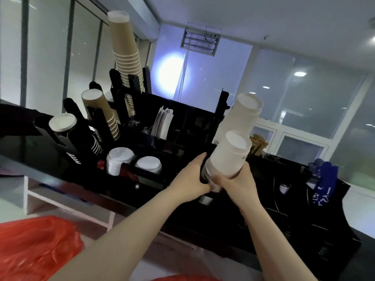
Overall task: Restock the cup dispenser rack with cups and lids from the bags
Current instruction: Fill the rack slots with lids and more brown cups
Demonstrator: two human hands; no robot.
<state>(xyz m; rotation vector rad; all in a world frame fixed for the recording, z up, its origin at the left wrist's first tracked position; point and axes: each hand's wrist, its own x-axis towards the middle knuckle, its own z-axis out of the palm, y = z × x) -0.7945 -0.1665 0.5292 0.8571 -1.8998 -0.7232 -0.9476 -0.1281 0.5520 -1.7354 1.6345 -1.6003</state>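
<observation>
Both hands, left (191,179) and right (235,181), grip a white paper cup stack (229,157) at the black dispenser rack (178,126).

A wall-mounted insect-trap light (199,43) hung above a frosted glass partition (284,94). A blue object (324,173) stood at the right end of the black tabletop (253,220). A bundle of brown stir sticks (258,146) and white paper sleeves (163,122) stood upright in compartments.
</observation>
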